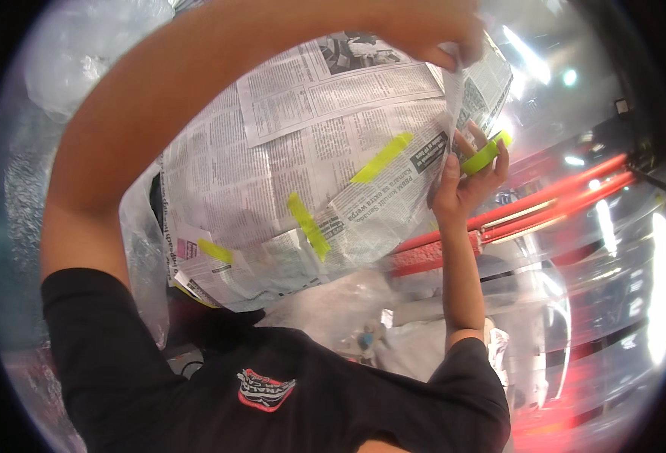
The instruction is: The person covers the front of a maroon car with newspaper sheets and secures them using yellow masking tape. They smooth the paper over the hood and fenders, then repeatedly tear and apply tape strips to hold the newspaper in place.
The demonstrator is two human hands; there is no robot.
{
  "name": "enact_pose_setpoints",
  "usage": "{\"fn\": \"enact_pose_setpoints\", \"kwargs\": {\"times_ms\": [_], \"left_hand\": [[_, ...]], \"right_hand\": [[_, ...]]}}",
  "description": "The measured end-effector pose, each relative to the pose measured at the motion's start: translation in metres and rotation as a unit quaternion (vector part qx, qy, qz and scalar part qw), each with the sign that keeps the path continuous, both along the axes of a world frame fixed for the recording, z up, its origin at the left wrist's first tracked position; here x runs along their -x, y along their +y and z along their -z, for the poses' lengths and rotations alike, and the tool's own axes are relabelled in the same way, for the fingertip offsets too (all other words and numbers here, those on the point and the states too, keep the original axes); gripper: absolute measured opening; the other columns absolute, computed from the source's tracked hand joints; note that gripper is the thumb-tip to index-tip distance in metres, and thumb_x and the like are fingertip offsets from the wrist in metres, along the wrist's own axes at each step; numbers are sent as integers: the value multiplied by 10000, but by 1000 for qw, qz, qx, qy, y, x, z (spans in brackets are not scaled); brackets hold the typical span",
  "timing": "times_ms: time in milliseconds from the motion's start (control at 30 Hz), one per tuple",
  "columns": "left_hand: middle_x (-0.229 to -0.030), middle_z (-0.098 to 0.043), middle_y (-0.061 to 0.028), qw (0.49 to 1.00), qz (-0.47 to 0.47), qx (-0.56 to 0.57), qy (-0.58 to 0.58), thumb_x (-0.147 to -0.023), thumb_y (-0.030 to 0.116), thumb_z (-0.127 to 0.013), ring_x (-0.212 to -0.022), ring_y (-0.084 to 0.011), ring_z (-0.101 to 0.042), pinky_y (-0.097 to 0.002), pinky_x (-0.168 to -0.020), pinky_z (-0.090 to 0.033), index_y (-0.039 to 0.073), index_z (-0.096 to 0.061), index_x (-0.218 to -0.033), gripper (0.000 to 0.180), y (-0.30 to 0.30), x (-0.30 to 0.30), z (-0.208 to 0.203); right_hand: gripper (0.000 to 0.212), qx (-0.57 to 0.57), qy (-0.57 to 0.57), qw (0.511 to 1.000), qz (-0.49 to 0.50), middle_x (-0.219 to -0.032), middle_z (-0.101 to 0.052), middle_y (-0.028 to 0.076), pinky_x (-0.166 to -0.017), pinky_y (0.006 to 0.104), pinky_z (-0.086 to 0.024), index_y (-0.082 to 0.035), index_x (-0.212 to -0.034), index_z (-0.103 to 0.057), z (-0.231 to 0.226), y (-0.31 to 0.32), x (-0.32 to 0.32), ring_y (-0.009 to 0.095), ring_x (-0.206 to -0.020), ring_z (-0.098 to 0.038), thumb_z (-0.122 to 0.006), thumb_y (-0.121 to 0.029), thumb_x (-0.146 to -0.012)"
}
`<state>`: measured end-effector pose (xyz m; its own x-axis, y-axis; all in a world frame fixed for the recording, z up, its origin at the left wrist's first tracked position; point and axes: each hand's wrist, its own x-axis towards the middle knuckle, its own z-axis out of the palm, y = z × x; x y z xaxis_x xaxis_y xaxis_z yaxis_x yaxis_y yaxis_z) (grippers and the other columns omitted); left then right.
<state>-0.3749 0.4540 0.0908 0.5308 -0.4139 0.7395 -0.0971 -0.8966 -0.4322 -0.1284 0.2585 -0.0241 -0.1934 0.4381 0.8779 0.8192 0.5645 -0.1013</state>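
Note:
Sheets of newspaper (303, 143) cover a large rounded form in front of me, with strips of yellow-green masking tape (382, 158) stuck across several places. My left hand (435, 34) reaches over the top, its fingers pinched on the paper's far right edge, where a narrow fold (454, 94) stands up. Below it, my right hand (470, 177) holds a roll of yellow-green masking tape (481, 157), the ring around its fingers. The right thumb lies against the newspaper edge. What lies under the paper is hidden.
Clear plastic sheeting (84, 57) hangs at the upper left and below the paper. Red bars (552, 200) run off to the right behind my right forearm. Bright lights and reflections (661, 287) fill the far right.

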Motion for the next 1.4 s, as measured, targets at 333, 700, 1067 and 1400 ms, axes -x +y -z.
{"fn": "enact_pose_setpoints", "kwargs": {"times_ms": [333, 700, 1067, 1400], "left_hand": [[-861, -769, -124, 990, -127, -15, 65, -872, 255, -686, -866, -326, -747, -448, -788, -571, 134, -814, -882, 176, 1, 9, 14], [-959, -760, 20, 996, -19, 59, -70, -867, 221, -773, -955, -179, -677, -380, -974, -487, 114, -779, -899, 112, 42, -22, 105], [-1014, -774, 51, 992, 44, 93, -76, -879, 228, -783, -968, -149, -701, -349, -938, -493, 134, -795, -981, 140, 35, -40, 114], [-1039, -765, -19, 983, 119, 122, -70, -902, 164, -767, -998, -216, -706, -376, -897, -534, 91, -766, -978, 106, 49, -60, 128]], "right_hand": [[576, 13, -97, 988, 124, -1247, -681, 216, -995, 392, -527, -12, -1462, -434, -14, 7, 20, 322, -1098, -707, -673, -26, -938], [446, 114, -356, 915, 150, -1134, -760, 139, -970, 428, -535, -87, -1329, -637, -62, 24, 52, 285, -1044, -736, -641, -75, -883], [463, 118, -376, 908, 142, -1145, -766, 145, -987, 428, -531, -109, -1327, -647, -62, 23, 49, 288, -1042, -742, -686, -247, -887], [516, 171, -394, 892, 142, -1156, -767, 135, -1027, 431, -493, -104, -1378, -615, -69, 17, 47, 253, -1180, -711, -674, -319, -913]]}}
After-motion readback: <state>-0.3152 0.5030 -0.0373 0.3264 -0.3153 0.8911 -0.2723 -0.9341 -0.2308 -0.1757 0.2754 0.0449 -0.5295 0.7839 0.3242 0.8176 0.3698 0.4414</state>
